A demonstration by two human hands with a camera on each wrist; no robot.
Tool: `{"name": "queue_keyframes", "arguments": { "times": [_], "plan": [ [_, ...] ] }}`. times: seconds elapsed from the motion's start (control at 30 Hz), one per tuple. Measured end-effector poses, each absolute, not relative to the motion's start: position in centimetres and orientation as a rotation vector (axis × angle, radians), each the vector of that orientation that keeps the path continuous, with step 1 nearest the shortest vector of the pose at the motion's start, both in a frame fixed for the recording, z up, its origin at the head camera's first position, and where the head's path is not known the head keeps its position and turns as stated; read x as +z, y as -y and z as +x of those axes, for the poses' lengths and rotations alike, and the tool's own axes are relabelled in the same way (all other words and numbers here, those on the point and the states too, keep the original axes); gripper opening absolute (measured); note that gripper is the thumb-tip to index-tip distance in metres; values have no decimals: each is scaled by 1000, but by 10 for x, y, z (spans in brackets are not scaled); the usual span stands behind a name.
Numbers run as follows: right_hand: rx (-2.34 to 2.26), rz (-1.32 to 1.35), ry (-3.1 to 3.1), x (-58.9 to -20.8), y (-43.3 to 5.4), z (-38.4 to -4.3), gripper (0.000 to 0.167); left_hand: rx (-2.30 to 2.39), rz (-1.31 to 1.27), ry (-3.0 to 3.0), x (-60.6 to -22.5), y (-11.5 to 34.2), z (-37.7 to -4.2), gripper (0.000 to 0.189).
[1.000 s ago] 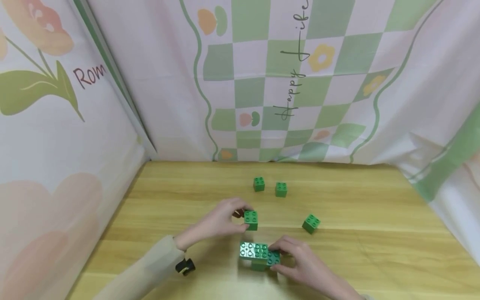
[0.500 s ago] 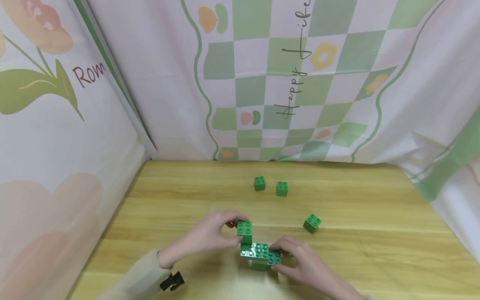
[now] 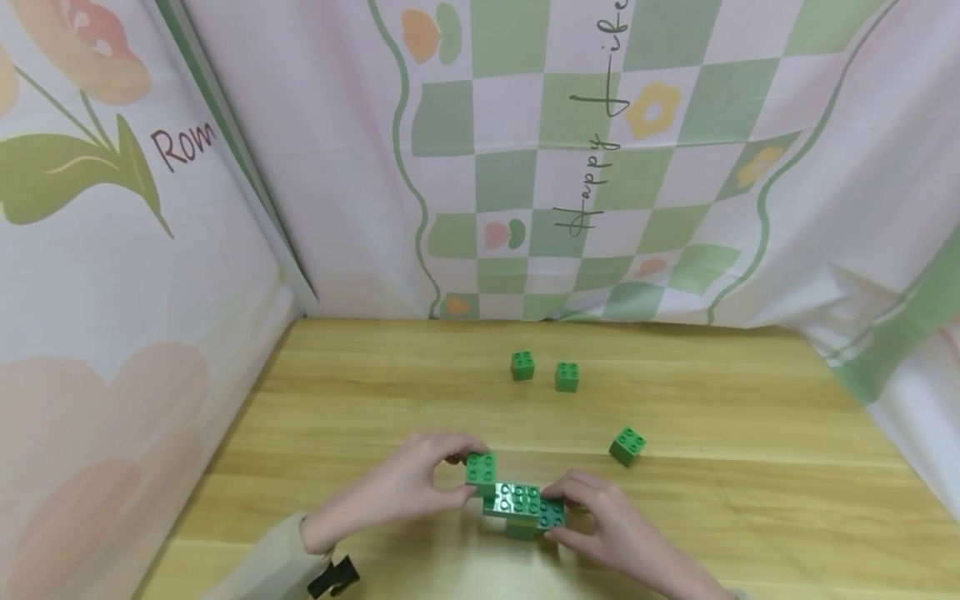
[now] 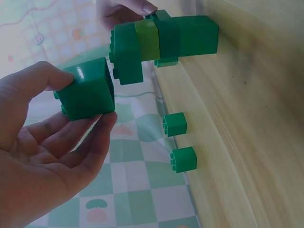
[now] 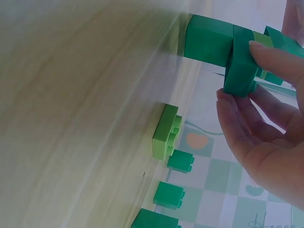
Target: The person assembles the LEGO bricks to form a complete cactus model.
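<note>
Between the thumb and fingers of my left hand [image 3: 405, 479] is a square green toy building brick [image 3: 481, 471], studs up. It hovers at the left end of a stepped stack of green bricks [image 3: 512, 498]; whether they touch I cannot tell. The left wrist view shows the stack [image 4: 128, 54] as several layers, one of them a lighter green brick [image 4: 147, 39]. My right hand [image 3: 611, 525] pinches the part that juts out on the stack's right side, a dark green brick [image 5: 241, 61].
Two small green bricks [image 3: 522, 366] lie toward the back of the wooden table [image 3: 360, 375], and another green brick [image 3: 627, 447] lies to the right. A light green brick [image 5: 166, 133] rests near the stack in the right wrist view. Patterned cloth [image 3: 502, 179] hangs behind.
My left hand has brought its brick toward me and slightly left, from behind the stack to its left end. My right hand keeps its hold on the stack.
</note>
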State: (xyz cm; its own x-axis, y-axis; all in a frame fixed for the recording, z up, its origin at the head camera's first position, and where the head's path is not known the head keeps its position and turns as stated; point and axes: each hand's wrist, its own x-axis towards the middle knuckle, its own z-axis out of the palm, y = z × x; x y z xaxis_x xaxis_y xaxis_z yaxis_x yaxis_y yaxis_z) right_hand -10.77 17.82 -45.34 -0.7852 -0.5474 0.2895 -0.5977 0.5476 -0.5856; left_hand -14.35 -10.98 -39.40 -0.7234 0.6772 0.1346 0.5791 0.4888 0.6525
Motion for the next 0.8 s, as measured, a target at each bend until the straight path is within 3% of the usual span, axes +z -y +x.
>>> {"name": "queue_keyframes", "arguments": {
  "times": [0.8],
  "plan": [
    [1071, 1023, 2625, -442, -167, -108, 34, 1082, 1079, -2546, -398, 108, -136, 41]
  ]
}}
